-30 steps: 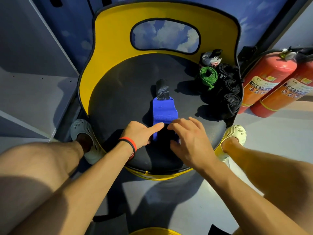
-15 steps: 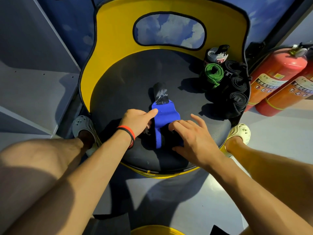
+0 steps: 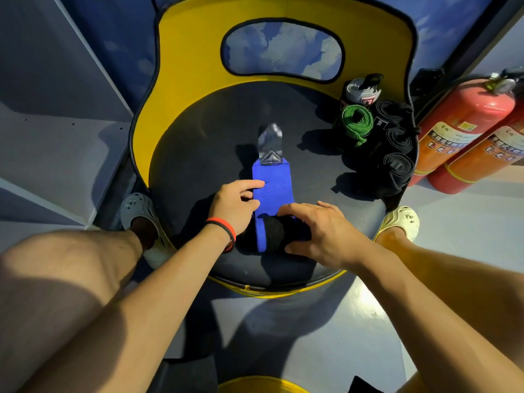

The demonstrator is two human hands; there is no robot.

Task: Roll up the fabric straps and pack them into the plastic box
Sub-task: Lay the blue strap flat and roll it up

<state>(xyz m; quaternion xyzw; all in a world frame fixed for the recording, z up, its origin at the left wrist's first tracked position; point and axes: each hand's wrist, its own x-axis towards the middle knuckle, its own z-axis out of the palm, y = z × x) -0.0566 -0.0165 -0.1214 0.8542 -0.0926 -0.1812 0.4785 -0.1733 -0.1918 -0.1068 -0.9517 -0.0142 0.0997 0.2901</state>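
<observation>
A blue fabric strap (image 3: 272,180) with a grey-black tab at its far end lies lengthwise on the black seat (image 3: 198,154) of a yellow chair. Its near end is rolled into a dark bundle (image 3: 273,232). My right hand (image 3: 320,231) curls over that bundle from the right and grips it. My left hand (image 3: 235,205) rests beside the strap, with its straight index finger pressing the strap's left edge. Rolled straps stand at the seat's back right: a grey one (image 3: 363,92), a green one (image 3: 355,120) and black ones (image 3: 397,143). I cannot make out a plastic box.
The yellow chair back (image 3: 187,66) rises behind the seat. Two red fire extinguishers (image 3: 465,123) lean on the floor at the right. My feet in clogs (image 3: 402,219) stand on either side of the seat. A grey shelf wall is at the left.
The strap's near end has been rolled up further under my right hand. My left index finger has shifted forward along the strap's left edge.
</observation>
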